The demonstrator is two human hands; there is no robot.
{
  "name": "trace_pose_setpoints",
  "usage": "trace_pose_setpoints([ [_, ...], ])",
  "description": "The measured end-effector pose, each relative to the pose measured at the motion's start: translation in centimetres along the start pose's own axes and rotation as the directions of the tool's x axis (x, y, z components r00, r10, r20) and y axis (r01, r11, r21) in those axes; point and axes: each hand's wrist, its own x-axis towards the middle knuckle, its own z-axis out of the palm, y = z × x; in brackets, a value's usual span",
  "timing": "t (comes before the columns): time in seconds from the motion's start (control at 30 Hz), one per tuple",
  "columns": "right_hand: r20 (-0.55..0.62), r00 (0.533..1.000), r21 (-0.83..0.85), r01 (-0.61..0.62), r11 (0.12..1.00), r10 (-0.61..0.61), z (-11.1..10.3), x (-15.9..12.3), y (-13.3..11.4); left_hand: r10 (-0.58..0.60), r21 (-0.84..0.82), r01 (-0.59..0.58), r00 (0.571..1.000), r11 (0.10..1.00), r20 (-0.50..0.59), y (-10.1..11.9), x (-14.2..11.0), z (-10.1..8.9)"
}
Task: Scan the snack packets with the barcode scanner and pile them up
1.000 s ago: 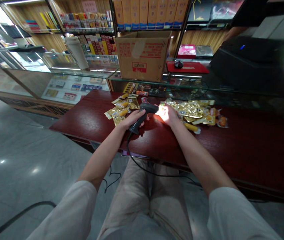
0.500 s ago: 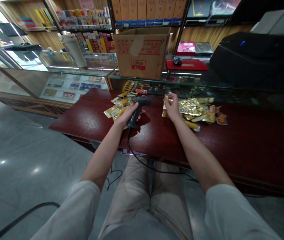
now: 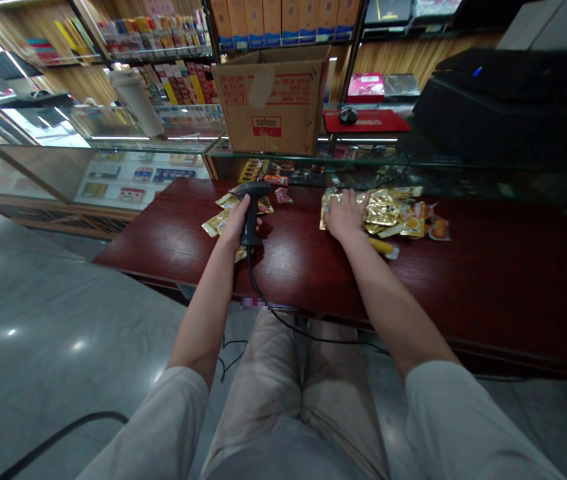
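Note:
A black barcode scanner [image 3: 252, 217] is upright in my left hand [image 3: 236, 222], its fingers wrapped round the handle and its cable trailing down over the table edge. Below and behind it lie gold foil snack packets [image 3: 217, 223], partly covered by the hand. My right hand [image 3: 347, 215] rests palm down with fingers spread on the left end of a larger pile of gold packets [image 3: 386, 208]. A yellow corn-like packet [image 3: 382, 247] lies by its wrist. An orange-filled clear packet [image 3: 439, 229] is at the pile's right end. Between the hands sits a small red packet [image 3: 283, 195].
The dark red table [image 3: 303, 267] backs onto a glass display case [image 3: 373, 157]. On the glass stand an open cardboard box [image 3: 270, 100] and a mouse [image 3: 348, 116] on a red mat [image 3: 383, 121]. A bulky black machine [image 3: 508, 120] is at right.
My left hand has shifted slightly left with the scanner, uncovering the small red packet. My right hand has gone from closed, pinching fingers to lying spread on the gold packets.

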Motion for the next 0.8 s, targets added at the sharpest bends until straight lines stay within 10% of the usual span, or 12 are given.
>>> trace_pose_setpoints([
  [0.2, 0.081, 0.967, 0.207, 0.221, 0.953, -0.242, 1.0, 0.1, -0.1, -0.009, 0.012, 0.009, 1.000, 1.000, -0.017, -0.1, 0.1, -0.1],
  [0.5, 0.037, 0.988, 0.184, 0.142, 0.973, -0.151, 1.6, 0.3, 0.9, -0.028, 0.018, 0.029, 0.999, 0.999, -0.016, 0.3, -0.3, 0.3],
  [0.8, 0.273, 0.916, 0.298, 0.211, 0.931, -0.295, 5.6, 6.0, -6.8, -0.044, 0.001, 0.044, 0.999, 0.999, 0.007, 0.4, -0.3, 0.3],
])
